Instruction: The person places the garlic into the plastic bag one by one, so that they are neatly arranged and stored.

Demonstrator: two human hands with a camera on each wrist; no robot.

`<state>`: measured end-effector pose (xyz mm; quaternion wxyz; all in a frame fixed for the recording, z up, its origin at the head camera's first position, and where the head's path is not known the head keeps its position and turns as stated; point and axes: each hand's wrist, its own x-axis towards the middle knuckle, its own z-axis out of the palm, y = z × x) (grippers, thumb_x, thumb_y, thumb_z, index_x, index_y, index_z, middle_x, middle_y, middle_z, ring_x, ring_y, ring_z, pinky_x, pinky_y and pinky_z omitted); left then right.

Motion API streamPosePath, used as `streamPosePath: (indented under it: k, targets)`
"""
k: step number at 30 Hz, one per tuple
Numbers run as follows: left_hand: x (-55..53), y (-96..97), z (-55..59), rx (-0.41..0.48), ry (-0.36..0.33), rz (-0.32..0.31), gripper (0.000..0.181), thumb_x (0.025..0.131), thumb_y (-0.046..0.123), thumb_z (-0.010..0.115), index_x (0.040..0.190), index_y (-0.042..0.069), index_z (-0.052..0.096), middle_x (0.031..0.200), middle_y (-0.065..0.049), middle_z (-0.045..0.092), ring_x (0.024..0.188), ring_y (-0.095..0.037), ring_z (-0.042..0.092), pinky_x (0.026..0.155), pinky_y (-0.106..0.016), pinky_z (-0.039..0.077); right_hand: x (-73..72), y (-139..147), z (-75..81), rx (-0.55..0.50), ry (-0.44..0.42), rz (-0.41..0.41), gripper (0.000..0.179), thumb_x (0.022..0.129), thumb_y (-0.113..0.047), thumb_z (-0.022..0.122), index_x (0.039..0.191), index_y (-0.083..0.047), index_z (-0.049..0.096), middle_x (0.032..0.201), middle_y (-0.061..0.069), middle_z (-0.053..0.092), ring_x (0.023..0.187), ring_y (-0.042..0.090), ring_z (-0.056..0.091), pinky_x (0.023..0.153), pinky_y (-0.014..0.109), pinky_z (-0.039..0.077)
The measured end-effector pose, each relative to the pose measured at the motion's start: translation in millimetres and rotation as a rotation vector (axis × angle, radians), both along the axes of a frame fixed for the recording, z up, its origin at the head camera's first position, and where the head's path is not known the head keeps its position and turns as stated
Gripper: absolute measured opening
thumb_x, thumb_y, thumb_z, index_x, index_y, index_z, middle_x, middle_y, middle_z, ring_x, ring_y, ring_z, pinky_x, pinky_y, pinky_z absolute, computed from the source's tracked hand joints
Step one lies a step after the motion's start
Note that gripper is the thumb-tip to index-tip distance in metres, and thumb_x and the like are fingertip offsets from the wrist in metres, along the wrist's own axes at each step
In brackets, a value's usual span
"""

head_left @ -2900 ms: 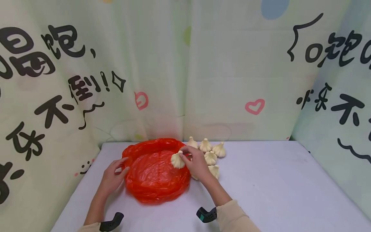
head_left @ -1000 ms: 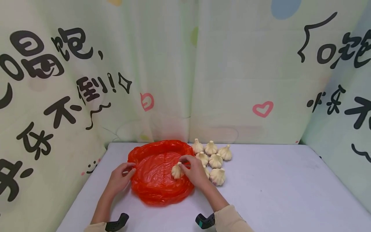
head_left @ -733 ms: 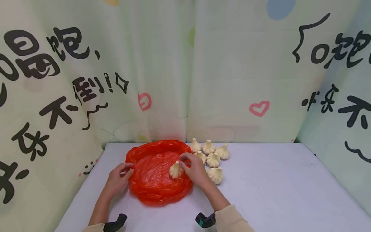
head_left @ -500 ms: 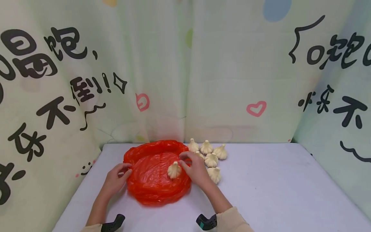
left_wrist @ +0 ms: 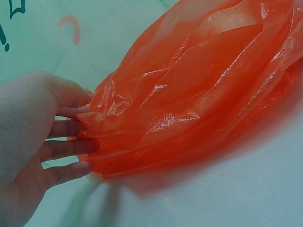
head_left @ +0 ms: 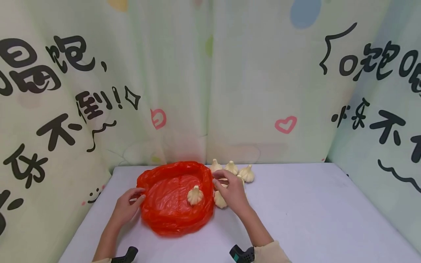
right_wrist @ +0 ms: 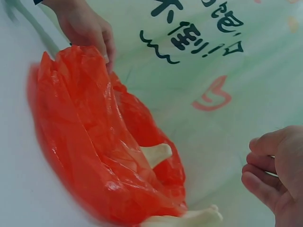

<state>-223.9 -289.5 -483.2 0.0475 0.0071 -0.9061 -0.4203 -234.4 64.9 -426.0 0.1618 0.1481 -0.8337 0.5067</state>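
Observation:
A red plastic bag (head_left: pixel 164 190) lies spread with its mouth turned up. Inside it, towards the right, one garlic bulb (head_left: pixel 195 195) stands with its stem upward; in the right wrist view its stem (right_wrist: pixel 158 154) shows over the rim. My left hand (head_left: pixel 127 204) holds the bag's left edge between thumb and fingers, and in the left wrist view several fingertips (left_wrist: pixel 87 145) show through the thin plastic. Just right of the bag, my right hand (head_left: pixel 232 190) hovers over other bulbs with loosely bent fingers and holds nothing.
Several garlic bulbs (head_left: pixel 246 173) are grouped right of the bag, partly hidden by my right hand. The white table (head_left: pixel 296 212) extends to the right. A patterned curtain (head_left: pixel 246 91) hangs behind the table and at both sides.
My right hand has let go of the garlic bulb inside the bag and moved right, over the other bulbs. The left hand stays at the bag's edge.

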Motion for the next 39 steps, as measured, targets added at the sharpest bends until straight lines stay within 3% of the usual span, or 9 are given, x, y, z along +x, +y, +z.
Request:
streamPosePath:
  k: [4, 15, 24, 39]
  targets:
    - [1.1, -1.2, -2.2, -0.009, 0.000, 0.002, 0.035, 0.097, 0.020, 0.058, 0.129, 0.008, 0.055, 0.130, -0.017, 0.056, 0.117, -0.033, 0.055, 0.095, -0.045, 0.054, 2.4, 7.9, -3.1, -0.006, -0.010, -0.035, 0.022, 0.088, -0.012, 0.070, 0.110, -0.015, 0.067, 0.106, 0.002, 0.070, 0.097, 0.016, 0.068, 0.082, 0.031, 0.059]
    - [-1.8, 0.4, -1.3, 0.004, 0.003, 0.011, 0.037, 0.097, 0.024, 0.057, 0.131, 0.011, 0.053, 0.132, -0.015, 0.055, 0.119, -0.032, 0.054, 0.096, -0.046, 0.054, -3.7, 32.8, -3.3, -0.056, 0.130, -0.065, 0.021, 0.083, 0.001, 0.071, 0.104, -0.003, 0.068, 0.098, 0.014, 0.072, 0.090, 0.024, 0.071, 0.081, 0.032, 0.059]
    - [-0.5, -0.5, 1.1, 0.008, -0.011, 0.009, 0.038, 0.098, 0.026, 0.056, 0.132, 0.011, 0.053, 0.135, -0.016, 0.054, 0.121, -0.033, 0.053, 0.097, -0.046, 0.053, 3.7, 46.5, -7.8, -0.005, 0.113, -0.133, 0.021, 0.084, -0.002, 0.072, 0.104, -0.004, 0.068, 0.099, 0.009, 0.071, 0.091, 0.022, 0.070, 0.083, 0.033, 0.059]
    - [0.3, 1.7, 2.4, 0.016, -0.024, -0.001, 0.038, 0.097, 0.026, 0.056, 0.132, 0.011, 0.053, 0.133, -0.016, 0.054, 0.120, -0.033, 0.053, 0.097, -0.046, 0.053, 11.6, 67.2, -24.6, 0.009, 0.079, -0.169, 0.022, 0.081, 0.001, 0.073, 0.102, 0.002, 0.068, 0.097, 0.012, 0.072, 0.091, 0.025, 0.070, 0.082, 0.033, 0.059]
